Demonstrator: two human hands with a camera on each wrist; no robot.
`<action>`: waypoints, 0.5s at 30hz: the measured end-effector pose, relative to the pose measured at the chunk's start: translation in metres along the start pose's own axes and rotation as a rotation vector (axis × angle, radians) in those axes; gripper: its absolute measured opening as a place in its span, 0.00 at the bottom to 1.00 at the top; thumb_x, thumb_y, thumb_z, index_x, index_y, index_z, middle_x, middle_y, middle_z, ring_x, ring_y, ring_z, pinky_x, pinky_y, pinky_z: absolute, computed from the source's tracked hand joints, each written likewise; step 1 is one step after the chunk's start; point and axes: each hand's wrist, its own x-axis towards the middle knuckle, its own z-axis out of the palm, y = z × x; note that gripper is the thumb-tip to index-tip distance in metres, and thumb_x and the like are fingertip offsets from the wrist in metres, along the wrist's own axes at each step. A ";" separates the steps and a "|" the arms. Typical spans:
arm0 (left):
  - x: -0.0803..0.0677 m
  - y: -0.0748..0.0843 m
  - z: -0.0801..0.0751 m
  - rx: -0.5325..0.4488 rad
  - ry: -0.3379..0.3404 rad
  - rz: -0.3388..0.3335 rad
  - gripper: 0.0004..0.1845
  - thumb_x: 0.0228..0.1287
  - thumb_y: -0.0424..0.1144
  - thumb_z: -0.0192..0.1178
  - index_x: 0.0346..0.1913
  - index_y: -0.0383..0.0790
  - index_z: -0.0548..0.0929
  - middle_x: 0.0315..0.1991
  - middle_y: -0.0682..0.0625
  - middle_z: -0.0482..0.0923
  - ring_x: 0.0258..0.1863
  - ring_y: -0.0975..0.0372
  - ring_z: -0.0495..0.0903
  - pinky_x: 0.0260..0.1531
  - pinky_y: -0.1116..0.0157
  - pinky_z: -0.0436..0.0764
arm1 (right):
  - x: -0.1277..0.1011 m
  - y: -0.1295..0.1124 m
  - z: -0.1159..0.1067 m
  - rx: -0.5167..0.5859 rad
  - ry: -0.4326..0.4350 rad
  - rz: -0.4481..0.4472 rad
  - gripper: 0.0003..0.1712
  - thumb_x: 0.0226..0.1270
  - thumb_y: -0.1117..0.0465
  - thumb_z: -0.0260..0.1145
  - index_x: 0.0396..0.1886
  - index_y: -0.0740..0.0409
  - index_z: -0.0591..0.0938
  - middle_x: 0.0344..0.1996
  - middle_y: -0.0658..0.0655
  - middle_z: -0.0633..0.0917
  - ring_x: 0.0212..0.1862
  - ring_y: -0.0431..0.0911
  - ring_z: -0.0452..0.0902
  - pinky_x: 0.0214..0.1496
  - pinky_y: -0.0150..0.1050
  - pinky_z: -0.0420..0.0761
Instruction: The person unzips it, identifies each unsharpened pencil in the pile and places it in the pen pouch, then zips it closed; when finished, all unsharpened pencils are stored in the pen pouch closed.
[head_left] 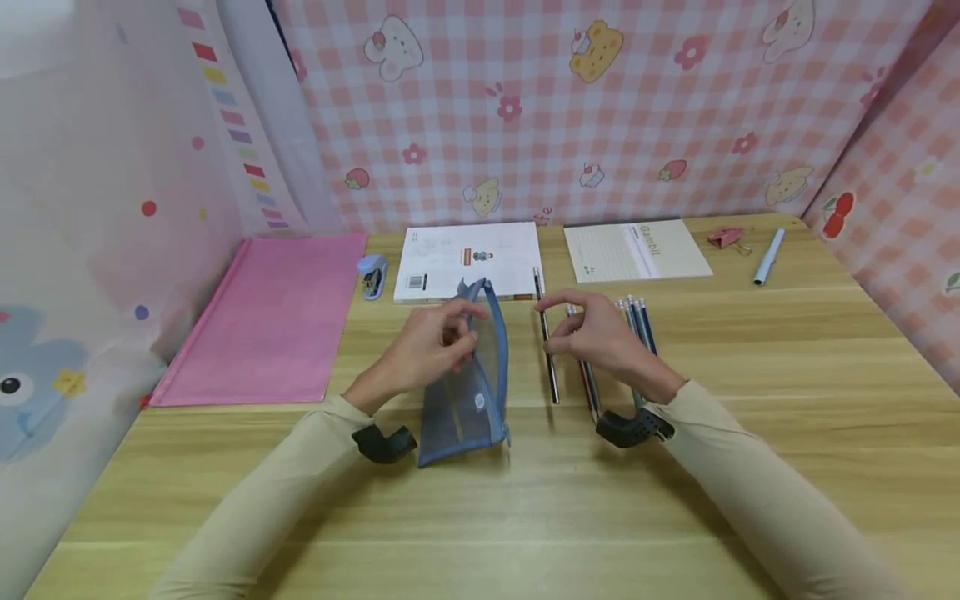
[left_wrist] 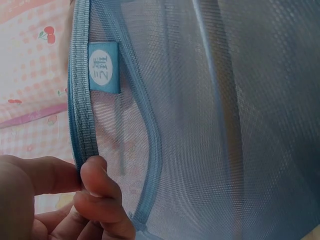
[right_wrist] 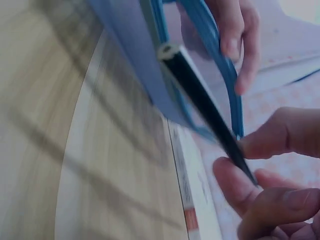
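The fingers (right_wrist: 232, 184) of the right hand (head_left: 600, 337) are clamped on a slim dark pencil (right_wrist: 202, 107); the left hand (head_left: 435, 343) pinches the zip edge of a blue mesh pouch (head_left: 450, 408), closer to the left edge of the wood-grained bench (head_left: 525, 533). It would help to hold that mouth wide and align the pencil's end with it. Both forearms (head_left: 757, 483) slant inward.

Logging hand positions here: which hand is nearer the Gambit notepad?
Right. The right hand, pinching a pencil, is in front of the notepad; the left hand, gripping the mesh pouch, is farther left.
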 end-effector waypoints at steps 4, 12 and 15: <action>-0.001 0.001 0.001 -0.013 -0.002 -0.010 0.17 0.69 0.29 0.58 0.59 0.32 0.78 0.24 0.45 0.81 0.18 0.64 0.77 0.18 0.71 0.73 | 0.004 -0.012 0.015 0.053 0.063 -0.063 0.28 0.57 0.68 0.68 0.60 0.50 0.80 0.27 0.56 0.90 0.19 0.40 0.67 0.22 0.33 0.61; 0.001 0.002 0.005 -0.010 0.028 -0.003 0.18 0.69 0.28 0.58 0.60 0.31 0.77 0.23 0.46 0.80 0.17 0.64 0.76 0.17 0.71 0.70 | 0.011 -0.023 0.040 0.099 0.163 -0.148 0.29 0.57 0.70 0.68 0.61 0.55 0.79 0.29 0.62 0.90 0.30 0.44 0.85 0.35 0.35 0.77; 0.003 0.003 0.006 -0.014 0.042 0.007 0.19 0.70 0.29 0.56 0.62 0.32 0.75 0.22 0.47 0.80 0.17 0.64 0.76 0.19 0.71 0.70 | 0.008 -0.024 0.046 0.071 0.148 -0.133 0.29 0.57 0.70 0.68 0.61 0.56 0.79 0.29 0.62 0.90 0.28 0.46 0.84 0.32 0.34 0.75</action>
